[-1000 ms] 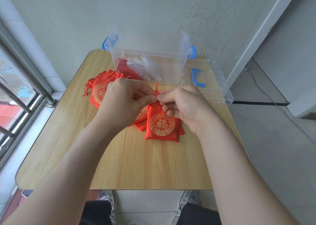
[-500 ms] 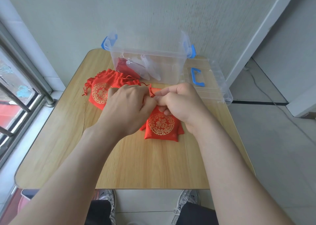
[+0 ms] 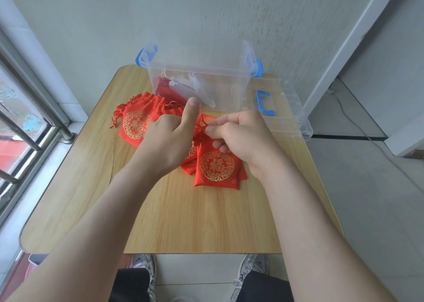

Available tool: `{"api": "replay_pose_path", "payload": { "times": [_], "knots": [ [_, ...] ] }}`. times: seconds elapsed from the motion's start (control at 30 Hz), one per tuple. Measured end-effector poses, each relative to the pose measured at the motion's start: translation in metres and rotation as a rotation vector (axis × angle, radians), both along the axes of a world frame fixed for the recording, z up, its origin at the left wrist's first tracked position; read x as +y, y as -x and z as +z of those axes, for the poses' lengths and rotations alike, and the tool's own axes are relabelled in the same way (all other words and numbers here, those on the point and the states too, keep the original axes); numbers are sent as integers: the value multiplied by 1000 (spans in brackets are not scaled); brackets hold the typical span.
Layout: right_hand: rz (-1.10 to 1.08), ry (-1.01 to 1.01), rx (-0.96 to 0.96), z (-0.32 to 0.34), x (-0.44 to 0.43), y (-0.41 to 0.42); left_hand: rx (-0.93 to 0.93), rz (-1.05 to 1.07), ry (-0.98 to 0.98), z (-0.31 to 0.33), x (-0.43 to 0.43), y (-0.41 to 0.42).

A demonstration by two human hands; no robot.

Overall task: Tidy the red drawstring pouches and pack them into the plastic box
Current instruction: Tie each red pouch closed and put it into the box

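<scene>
left hand (image 3: 168, 141): seen from the back, fingers curled under, thumb raised | right hand (image 3: 243, 138): drawstring (image 3: 202, 118) pinched between thumb and forefinger, other fingers bent | forearms: bare, stretched forward, hands just beside each other

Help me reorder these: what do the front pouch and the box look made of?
Front pouch: probably satin-like red fabric, going by its soft sheen and creases; gold emblem looks printed. Box: clear rigid plastic, since contents show through; blue clips look plastic too.

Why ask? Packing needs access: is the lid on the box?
No, the lid lies flat on the table beside the open box.
</scene>
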State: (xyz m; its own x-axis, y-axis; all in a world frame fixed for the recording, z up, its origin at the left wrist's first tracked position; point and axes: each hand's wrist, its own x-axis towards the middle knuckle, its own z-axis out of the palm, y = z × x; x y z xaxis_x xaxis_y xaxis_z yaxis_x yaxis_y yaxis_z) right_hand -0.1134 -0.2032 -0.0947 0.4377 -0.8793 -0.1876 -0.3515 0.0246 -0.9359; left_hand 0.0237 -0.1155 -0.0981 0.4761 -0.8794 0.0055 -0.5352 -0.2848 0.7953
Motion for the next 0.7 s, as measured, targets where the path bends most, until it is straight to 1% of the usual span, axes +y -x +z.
{"api": "replay_pose_path", "payload": {
  "times": [0.07,0.2,0.27,0.4,0.53,0.7],
  "knots": [
    [19,-6,-9,0,1,-1,-43,6,30,-3,-2,2],
    [104,11,-15,-1,2,-1,-216,-33,133,-12,-6,3],
    [131,38,-22,-2,1,0,-252,-53,164,-18,-9,0],
    [144,71,-73,-6,-1,2,-287,-41,163,-19,-9,-6],
    [113,203,-33,-12,-4,1,-327,-38,181,-17,-9,-10],
    [89,481,164,-11,0,-2,-330,-31,176,-19,-9,-11]
  ]
}}
